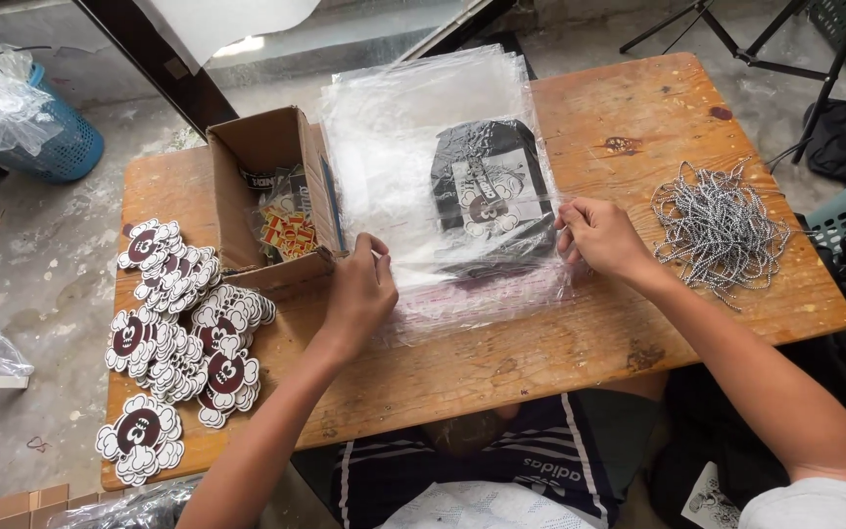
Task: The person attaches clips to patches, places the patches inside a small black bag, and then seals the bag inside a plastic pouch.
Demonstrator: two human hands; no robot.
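A folded black garment (492,196) with a white cartoon print lies inside a clear plastic bag (413,127) on top of a stack of such bags, on a wooden table (580,333). My left hand (359,294) pinches the bag's near left edge, next to a cardboard box. My right hand (599,235) pinches the bag's near right edge, beside the garment. Both hands rest on the plastic.
An open cardboard box (257,157) with small packets stands left of the bags. Several flower-shaped cartoon tags (178,333) are piled at the table's left. A heap of black-and-white cords (717,225) lies at the right. A blue basket (61,147) stands on the floor.
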